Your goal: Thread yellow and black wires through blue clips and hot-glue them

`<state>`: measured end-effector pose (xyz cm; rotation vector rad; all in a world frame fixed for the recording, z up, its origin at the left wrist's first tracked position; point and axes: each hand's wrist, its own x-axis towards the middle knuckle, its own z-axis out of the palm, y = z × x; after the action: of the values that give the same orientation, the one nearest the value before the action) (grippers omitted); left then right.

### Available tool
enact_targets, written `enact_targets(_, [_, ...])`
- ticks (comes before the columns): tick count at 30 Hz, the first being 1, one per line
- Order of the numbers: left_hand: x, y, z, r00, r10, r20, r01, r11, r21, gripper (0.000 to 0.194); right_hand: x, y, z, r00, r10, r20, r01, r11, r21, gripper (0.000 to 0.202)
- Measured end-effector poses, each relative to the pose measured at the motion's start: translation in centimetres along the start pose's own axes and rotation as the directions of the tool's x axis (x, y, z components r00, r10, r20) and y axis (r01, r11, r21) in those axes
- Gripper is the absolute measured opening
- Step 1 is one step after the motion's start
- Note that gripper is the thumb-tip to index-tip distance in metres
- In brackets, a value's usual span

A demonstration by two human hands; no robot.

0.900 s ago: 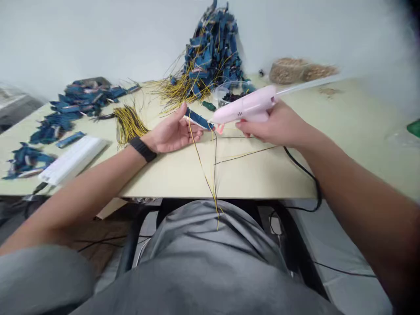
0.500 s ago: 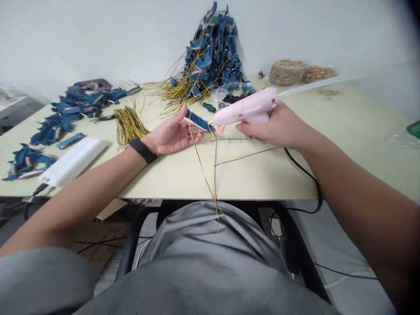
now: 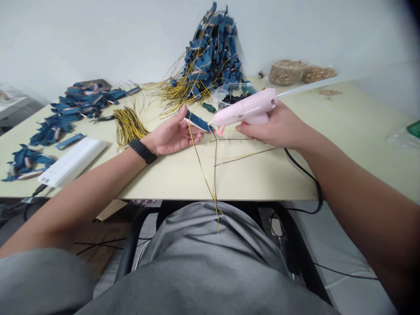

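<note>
My left hand [image 3: 177, 133] is turned palm up, holding a narrow blue plastic piece [image 3: 198, 120] with a pale underside between thumb and fingers. Yellow and black wires [image 3: 214, 175] run from that piece down over the table edge onto my lap. My right hand [image 3: 267, 127] is wrapped round the handle of a pink hot glue gun [image 3: 246, 107], a clear glue stick [image 3: 308, 86] poking out of its back. The gun's nozzle is at the right end of the blue piece; whether it touches cannot be made out.
A tall heap of wired blue pieces [image 3: 213, 48] stands at the back. More blue pieces [image 3: 82, 98], a bundle of yellow and black wires [image 3: 129, 127] and a white box [image 3: 72, 162] lie left. Behind the gun is a tub of black parts [image 3: 232, 97]. A black cable [image 3: 315, 183] hangs right.
</note>
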<state>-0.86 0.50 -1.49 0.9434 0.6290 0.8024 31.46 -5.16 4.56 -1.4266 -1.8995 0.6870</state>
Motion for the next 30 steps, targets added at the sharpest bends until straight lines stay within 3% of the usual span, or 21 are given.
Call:
enact_targets(5, [-0.03,0.16,0.23,1.000,-0.014,-0.014,0.014,1.000,0.001,0.080,0.01,-0.06,0.16,1.000,0.023,-0.017,-0.023,1.000,-0.012,0.031])
enact_targets(17, [-0.26,0.33,0.39,1.000,-0.026,-0.011,0.026,1.000,0.010,0.078,0.11,0.14,0.50,0.998,0.038,-0.046,-0.039,0.999,-0.014,0.030])
enact_targets(30, [-0.08,0.03,-0.17,1.000,0.010,0.012,-0.011,0.997,0.081,0.058,-0.24,-0.28,-0.36,0.999,0.026,0.048,-0.027,0.999,0.024,0.029])
